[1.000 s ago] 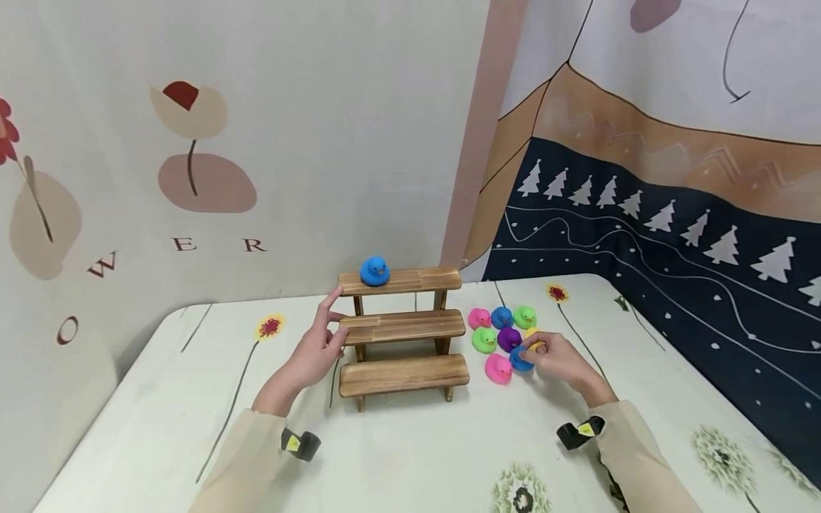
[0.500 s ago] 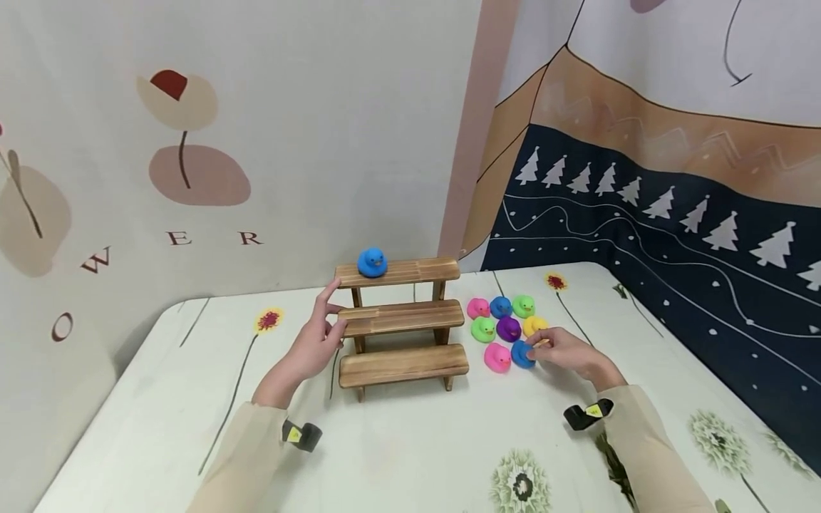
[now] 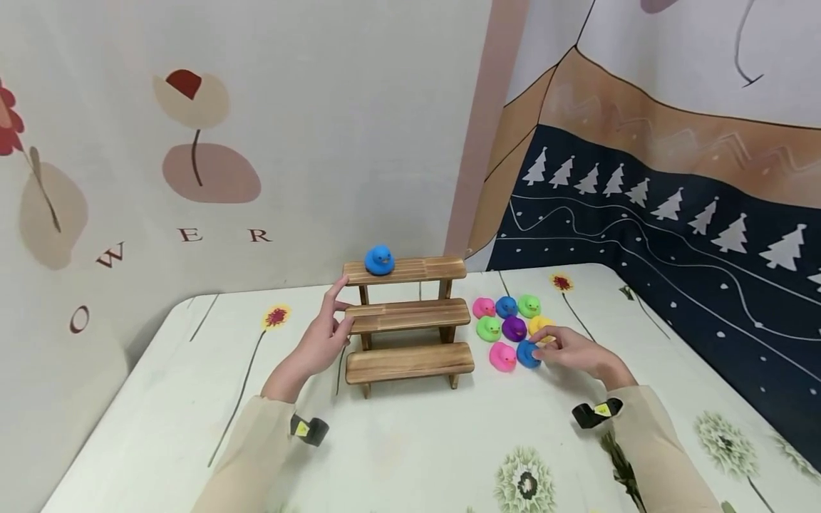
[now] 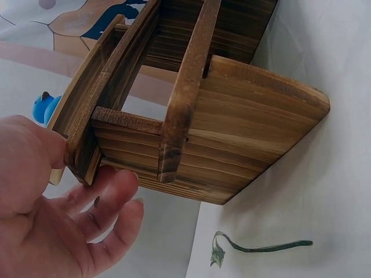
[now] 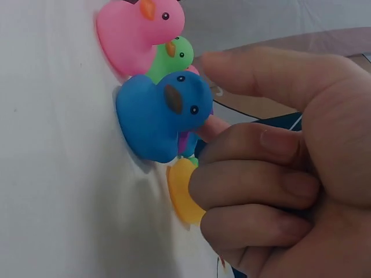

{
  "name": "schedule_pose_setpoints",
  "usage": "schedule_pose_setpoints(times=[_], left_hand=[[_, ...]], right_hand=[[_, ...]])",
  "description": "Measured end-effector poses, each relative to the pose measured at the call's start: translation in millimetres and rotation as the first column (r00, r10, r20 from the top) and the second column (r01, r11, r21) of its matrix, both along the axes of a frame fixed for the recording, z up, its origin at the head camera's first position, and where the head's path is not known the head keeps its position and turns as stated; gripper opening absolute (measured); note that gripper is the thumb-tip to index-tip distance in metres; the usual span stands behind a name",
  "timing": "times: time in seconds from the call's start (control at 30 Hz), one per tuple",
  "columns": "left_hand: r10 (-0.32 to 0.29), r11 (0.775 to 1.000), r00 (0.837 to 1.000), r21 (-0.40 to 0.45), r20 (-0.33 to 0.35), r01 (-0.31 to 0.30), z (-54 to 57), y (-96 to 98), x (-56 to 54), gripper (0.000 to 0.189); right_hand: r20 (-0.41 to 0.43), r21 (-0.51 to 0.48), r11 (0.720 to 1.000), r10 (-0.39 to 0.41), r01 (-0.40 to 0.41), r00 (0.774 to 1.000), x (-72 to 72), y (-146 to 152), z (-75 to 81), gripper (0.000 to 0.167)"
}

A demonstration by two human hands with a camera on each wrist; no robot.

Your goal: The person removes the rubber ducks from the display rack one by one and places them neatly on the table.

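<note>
A three-tier wooden stand (image 3: 410,313) stands on the table with a blue rubber duck (image 3: 380,261) on its top tier. My left hand (image 3: 323,342) grips the stand's left end; in the left wrist view the thumb lies against a board's end and several fingers reach underneath. My right hand (image 3: 574,349) is at another blue rubber duck (image 5: 153,116) on the table. Its index fingertip is behind that duck's head, and a small gap shows between the thumb (image 5: 255,72) and the duck. The other fingers are curled.
Several more rubber ducks are grouped right of the stand: pink (image 3: 503,357), green (image 3: 489,329), purple (image 3: 514,328) and yellow (image 3: 541,326) among them. A printed cloth wall (image 3: 359,142) rises behind the table (image 3: 410,449).
The blue duck at my right hand has shifted slightly toward me, away from the purple one. My right hand has drawn back a little, uncovering the yellow duck. The left hand keeps its grip.
</note>
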State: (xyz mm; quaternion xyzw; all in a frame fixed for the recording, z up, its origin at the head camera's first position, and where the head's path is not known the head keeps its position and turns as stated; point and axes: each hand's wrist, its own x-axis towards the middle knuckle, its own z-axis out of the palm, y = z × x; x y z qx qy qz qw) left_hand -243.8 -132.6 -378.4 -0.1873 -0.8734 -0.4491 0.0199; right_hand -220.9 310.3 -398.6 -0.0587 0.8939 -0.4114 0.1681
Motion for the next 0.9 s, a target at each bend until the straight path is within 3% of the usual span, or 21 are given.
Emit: schedule_pose_setpoints(times=[0.13,0.27,0.53,0.9], left_hand=[[-0.014,1.000,1.000,0.002,-0.003,0.014,0.5,1.7,-0.3,0.069],[-0.004,1.000,1.000,-0.016,0.010,0.004,1.4,1.7,0.7,0.069],[0.003,0.999,1.000,-0.039,-0.008,-0.003,2.7,2.9,-0.5,0.069],[0.033,0.998,0.999,-0.058,-0.030,-0.035,0.2,-1.5,0.8,0.070]], right_hand=[[-0.060,0.014,0.998,-0.056,0.057,0.997,1.3,-2,3.5,0.037],[-0.117,-0.022,0.998,-0.059,0.057,0.991,3.0,-7,5.4,0.033],[-0.166,-0.071,0.991,-0.126,0.116,0.978,2.7,-24,11.2,0.034],[-0.219,-0.122,0.991,-0.084,0.058,0.972,-11.7,-59,30.0,0.039]])
